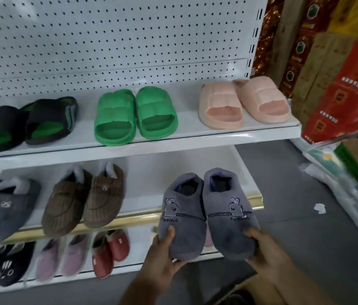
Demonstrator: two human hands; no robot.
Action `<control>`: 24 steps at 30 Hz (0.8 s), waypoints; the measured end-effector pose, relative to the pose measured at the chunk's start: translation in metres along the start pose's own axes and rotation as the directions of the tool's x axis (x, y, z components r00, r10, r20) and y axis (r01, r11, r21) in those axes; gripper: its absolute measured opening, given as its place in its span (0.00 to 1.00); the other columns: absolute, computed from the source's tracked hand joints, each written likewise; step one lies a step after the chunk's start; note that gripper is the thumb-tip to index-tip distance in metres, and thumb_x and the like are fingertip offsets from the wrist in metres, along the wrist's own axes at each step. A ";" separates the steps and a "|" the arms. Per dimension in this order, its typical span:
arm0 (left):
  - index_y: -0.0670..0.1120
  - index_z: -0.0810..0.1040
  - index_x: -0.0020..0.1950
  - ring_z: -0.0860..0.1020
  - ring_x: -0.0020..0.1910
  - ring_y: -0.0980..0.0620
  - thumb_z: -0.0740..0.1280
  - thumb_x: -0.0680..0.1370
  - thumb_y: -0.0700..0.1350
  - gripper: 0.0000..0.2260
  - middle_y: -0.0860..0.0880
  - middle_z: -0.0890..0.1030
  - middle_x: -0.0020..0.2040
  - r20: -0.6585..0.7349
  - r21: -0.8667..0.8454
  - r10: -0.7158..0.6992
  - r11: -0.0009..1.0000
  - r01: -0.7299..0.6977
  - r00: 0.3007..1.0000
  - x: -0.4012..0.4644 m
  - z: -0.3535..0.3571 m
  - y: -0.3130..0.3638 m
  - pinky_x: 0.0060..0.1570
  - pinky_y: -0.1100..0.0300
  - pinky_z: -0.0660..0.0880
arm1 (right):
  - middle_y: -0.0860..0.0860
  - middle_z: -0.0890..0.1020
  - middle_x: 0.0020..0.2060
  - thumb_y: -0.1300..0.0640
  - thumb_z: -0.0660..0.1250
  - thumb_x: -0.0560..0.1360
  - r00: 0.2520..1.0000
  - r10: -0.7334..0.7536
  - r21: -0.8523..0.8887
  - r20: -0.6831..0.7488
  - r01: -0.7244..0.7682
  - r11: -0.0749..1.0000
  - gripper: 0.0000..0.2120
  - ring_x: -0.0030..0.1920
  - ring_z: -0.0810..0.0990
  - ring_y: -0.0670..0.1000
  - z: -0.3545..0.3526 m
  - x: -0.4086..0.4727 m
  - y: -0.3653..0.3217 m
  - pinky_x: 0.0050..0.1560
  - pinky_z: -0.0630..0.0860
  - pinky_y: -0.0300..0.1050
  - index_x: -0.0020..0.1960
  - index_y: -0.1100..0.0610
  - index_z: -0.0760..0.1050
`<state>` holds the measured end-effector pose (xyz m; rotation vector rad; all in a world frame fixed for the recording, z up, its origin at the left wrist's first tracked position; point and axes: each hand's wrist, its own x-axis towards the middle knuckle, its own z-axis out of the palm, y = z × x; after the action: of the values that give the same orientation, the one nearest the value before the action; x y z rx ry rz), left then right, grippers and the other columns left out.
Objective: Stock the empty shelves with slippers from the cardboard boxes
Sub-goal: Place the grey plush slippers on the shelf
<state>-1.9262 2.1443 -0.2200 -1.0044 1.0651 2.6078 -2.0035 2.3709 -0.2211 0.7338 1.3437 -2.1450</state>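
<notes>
Two hands hold a pair of grey plush slippers, bunny patch on each, side by side and touching, toes toward the person. Left hand [162, 256] grips the left grey slipper [181, 219] at the toe, thumb curled over the top, fingers underneath. Right hand [266, 254] grips the right grey slipper [228, 214] at the toe the same way, thumb on top. So both grips are closed round a slipper, one each. The pair hangs in front of the right end of the middle shelf [228, 170], heels over its bare part, toes out past the gold front edge; contact with the shelf cannot be told.

Top shelf [195, 130]: black-and-green slides [26, 124] at left, green slides [135, 115] in the middle, pink slides [241, 102] at right, each pair touching.

Middle shelf: grey fleece-lined slipper [4, 208] at left, brown corduroy pair [83, 199] beside it, toes overhanging the edge.

Bottom shelf [81, 275]: dark pair with white marks [0, 265], lilac pair [61, 258], red pair [110, 252], left to right.

White pegboard [107, 40] backs the unit. Red printed cartons [347, 84] stacked at right, plastic-wrapped bags [349, 194] on the grey floor [294, 227] below them.
</notes>
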 end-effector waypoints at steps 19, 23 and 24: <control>0.42 0.72 0.63 0.80 0.50 0.43 0.62 0.82 0.40 0.10 0.41 0.81 0.57 -0.086 -0.011 0.058 0.998 -0.059 0.995 0.191 0.048 0.026 0.37 0.47 0.81 | 0.56 0.83 0.49 0.58 0.66 0.78 0.987 -0.123 0.019 -0.100 0.126 0.992 0.08 0.46 0.81 0.54 0.036 0.170 -0.051 0.35 0.82 0.45 0.56 0.59 0.76; 0.45 0.68 0.70 0.78 0.60 0.40 0.63 0.81 0.40 0.17 0.42 0.76 0.66 -0.131 0.124 0.145 0.984 -0.129 0.981 0.205 0.040 0.019 0.44 0.45 0.81 | 0.56 0.80 0.49 0.62 0.68 0.76 0.933 -0.205 -0.061 -0.297 0.196 0.979 0.02 0.39 0.79 0.51 0.019 0.189 -0.051 0.34 0.77 0.43 0.46 0.59 0.75; 0.47 0.66 0.70 0.77 0.62 0.40 0.63 0.81 0.40 0.18 0.44 0.76 0.66 -0.153 0.161 0.165 0.977 -0.140 0.974 0.203 0.041 0.019 0.45 0.46 0.80 | 0.56 0.79 0.49 0.63 0.68 0.76 0.927 -0.226 -0.058 -0.300 0.219 0.974 0.03 0.38 0.78 0.51 0.016 0.192 -0.051 0.31 0.77 0.41 0.47 0.58 0.74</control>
<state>-2.1099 2.1358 -0.3173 -1.1628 1.4077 2.5477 -2.1801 2.3516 -0.3110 0.9759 1.6804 -2.2512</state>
